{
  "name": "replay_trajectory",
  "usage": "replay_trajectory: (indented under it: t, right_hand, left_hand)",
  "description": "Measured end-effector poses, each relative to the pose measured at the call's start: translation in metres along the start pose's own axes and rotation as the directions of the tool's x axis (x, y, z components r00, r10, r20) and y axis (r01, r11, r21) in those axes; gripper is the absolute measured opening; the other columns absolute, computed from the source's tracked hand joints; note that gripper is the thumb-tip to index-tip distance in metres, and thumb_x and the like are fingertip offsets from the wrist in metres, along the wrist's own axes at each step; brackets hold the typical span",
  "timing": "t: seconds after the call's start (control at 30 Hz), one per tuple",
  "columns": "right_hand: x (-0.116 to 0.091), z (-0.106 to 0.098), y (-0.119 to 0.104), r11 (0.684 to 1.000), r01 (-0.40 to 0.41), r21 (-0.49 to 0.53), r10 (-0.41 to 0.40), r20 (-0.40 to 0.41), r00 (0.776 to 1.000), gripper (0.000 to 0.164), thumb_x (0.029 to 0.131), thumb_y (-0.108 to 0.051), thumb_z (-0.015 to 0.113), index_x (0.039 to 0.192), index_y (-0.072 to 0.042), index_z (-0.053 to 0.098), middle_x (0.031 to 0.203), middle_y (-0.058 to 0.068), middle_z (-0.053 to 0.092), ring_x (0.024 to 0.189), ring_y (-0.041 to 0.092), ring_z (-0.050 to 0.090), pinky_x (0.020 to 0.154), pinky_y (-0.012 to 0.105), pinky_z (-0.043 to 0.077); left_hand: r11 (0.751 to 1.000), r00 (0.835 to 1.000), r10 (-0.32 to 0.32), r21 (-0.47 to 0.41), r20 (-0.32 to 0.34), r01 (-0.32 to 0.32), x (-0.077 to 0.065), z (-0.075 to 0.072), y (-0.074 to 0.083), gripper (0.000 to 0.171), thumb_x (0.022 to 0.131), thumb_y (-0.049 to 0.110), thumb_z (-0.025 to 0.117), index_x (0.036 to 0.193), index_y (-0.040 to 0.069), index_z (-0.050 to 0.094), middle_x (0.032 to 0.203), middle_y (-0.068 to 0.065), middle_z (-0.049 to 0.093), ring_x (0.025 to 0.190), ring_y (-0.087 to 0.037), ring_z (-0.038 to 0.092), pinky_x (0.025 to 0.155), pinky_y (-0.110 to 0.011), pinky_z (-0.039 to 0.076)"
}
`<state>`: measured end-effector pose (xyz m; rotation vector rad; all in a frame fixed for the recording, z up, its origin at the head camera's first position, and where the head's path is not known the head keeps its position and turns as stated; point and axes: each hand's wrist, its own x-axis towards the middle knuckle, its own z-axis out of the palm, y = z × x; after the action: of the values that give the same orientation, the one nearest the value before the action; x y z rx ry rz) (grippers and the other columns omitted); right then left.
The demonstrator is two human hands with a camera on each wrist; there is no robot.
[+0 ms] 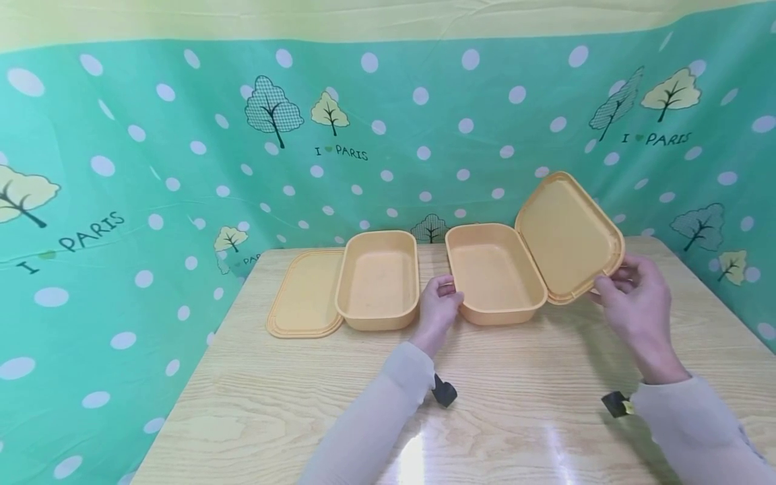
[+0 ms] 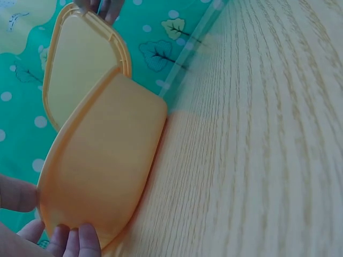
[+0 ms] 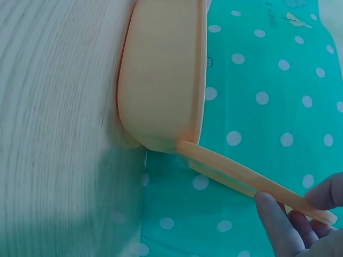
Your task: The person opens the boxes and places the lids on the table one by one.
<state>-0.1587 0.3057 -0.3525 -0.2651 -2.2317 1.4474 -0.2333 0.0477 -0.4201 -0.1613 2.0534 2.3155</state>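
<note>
My right hand (image 1: 639,306) pinches a corner of a pale orange lid (image 1: 570,236), thumb on one face and fingers on the other. The lid is tilted up, its lower edge against the right rim of an open, shallow food container (image 1: 494,269) of the same colour. In the right wrist view the lid (image 3: 236,171) appears edge-on. My left hand (image 1: 439,306) holds that container at its near left side. The left wrist view has the thumb at the rim and the fingers (image 2: 88,238) against the outer wall of the container (image 2: 107,155).
A second open container (image 1: 382,276) stands to the left, with another lid (image 1: 308,289) lying flat beside it, partly under its edge. Behind the wooden table (image 1: 254,404) hangs a green dotted cloth (image 1: 424,175). Black straps (image 1: 444,392) show at both wrists.
</note>
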Motion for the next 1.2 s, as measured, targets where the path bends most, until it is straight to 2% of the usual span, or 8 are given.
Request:
replay_trajectory:
  t: [0.23, 0.43, 0.63, 0.77, 1.2]
  right_hand:
    - [0.000, -0.002, 0.002, 0.997, -0.027, 0.072, 0.028, -0.012, 1.000, 0.033, 0.089, 0.002, 0.053, 0.117, -0.015, 0.047, 0.098, 0.007, 0.048, 0.080, 0.007, 0.060, 0.069, 0.021, 0.055]
    - [0.000, -0.005, 0.007, 0.990, -0.053, 0.135, 0.054, -0.005, 0.999, 0.031, 0.089, 0.001, 0.054, 0.114, -0.016, 0.047, 0.099, 0.010, 0.046, 0.078, 0.007, 0.061, 0.069, 0.022, 0.055]
    - [0.001, -0.007, 0.010, 0.955, -0.100, 0.280, 0.101, 0.014, 0.995, 0.032, 0.089, 0.003, 0.056, 0.113, -0.015, 0.046, 0.102, 0.011, 0.046, 0.078, 0.010, 0.061, 0.068, 0.022, 0.055]
    - [0.001, -0.009, 0.012, 0.932, -0.131, 0.338, 0.133, 0.018, 0.991, 0.032, 0.088, 0.003, 0.057, 0.113, -0.014, 0.045, 0.103, 0.011, 0.046, 0.077, 0.009, 0.061, 0.067, 0.022, 0.056]
    - [0.003, -0.011, 0.014, 0.907, -0.196, 0.373, 0.205, 0.017, 0.979, 0.032, 0.088, 0.004, 0.058, 0.111, -0.013, 0.045, 0.101, 0.009, 0.042, 0.077, 0.009, 0.060, 0.071, 0.023, 0.056]
  left_hand:
    - [1.000, 1.000, -0.001, -0.002, -0.001, 0.001, -0.001, 0.000, 0.001, 0.037, 0.082, -0.006, 0.063, 0.117, 0.003, 0.058, 0.106, -0.013, 0.061, 0.088, -0.019, 0.059, 0.074, -0.030, 0.053]
    - [1.000, 1.000, -0.002, -0.006, 0.000, 0.002, -0.002, 0.001, 0.001, 0.038, 0.081, -0.007, 0.063, 0.118, 0.003, 0.058, 0.107, -0.014, 0.061, 0.087, -0.019, 0.059, 0.075, -0.032, 0.054]
    - [1.000, 1.000, -0.005, -0.024, 0.004, 0.006, -0.003, 0.000, 0.001, 0.040, 0.081, -0.007, 0.062, 0.120, 0.001, 0.056, 0.109, -0.016, 0.061, 0.090, -0.019, 0.059, 0.076, -0.033, 0.054]
    - [1.000, 1.000, -0.006, -0.026, 0.009, 0.006, -0.003, 0.000, 0.002, 0.041, 0.082, -0.007, 0.062, 0.122, -0.001, 0.055, 0.112, -0.019, 0.060, 0.090, -0.019, 0.059, 0.077, -0.034, 0.054]
    - [1.000, 1.000, 0.012, -0.019, -0.003, -0.012, -0.001, 0.001, -0.001, 0.040, 0.081, -0.008, 0.062, 0.120, 0.001, 0.057, 0.107, -0.015, 0.062, 0.090, -0.019, 0.059, 0.076, -0.030, 0.054]
